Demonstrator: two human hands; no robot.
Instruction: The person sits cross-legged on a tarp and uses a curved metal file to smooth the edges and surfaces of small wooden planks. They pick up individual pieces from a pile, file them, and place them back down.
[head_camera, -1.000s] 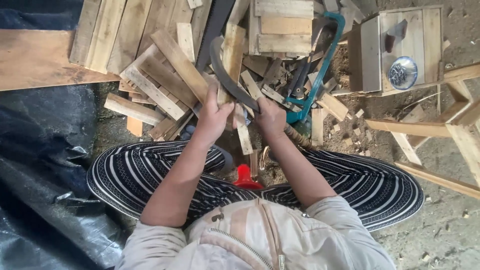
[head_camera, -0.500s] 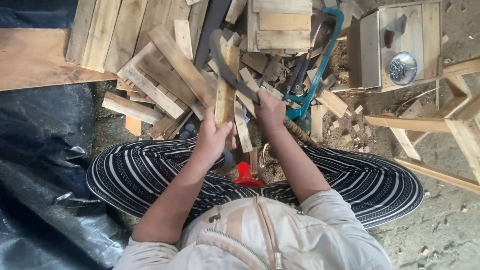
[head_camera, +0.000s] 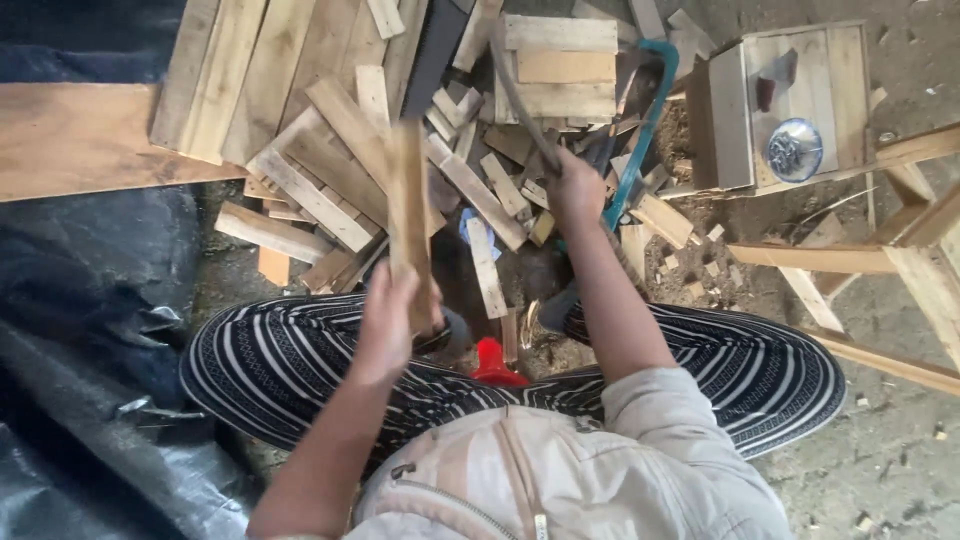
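I sit cross-legged in striped trousers before a heap of scrap wood. My left hand (head_camera: 388, 322) grips a long flat wooden slat (head_camera: 410, 215) at its lower end and holds it upright, lifted toward me. My right hand (head_camera: 575, 190) reaches forward into the pile and is closed on the handle of a curved dark blade (head_camera: 515, 90) that points away from me. A red-handled tool (head_camera: 495, 362) lies between my knees.
Planks and offcuts (head_camera: 330, 150) cover the ground ahead. A teal-framed saw (head_camera: 640, 140) lies to the right of my right hand. A small wooden box (head_camera: 790, 70) with a round metal tin (head_camera: 794, 150) stands at the upper right. Black plastic sheeting (head_camera: 80, 350) spreads on the left.
My left hand has pulled the slat out of the pile and drawn it back toward my lap. My right hand has shifted forward and right with the curved blade.
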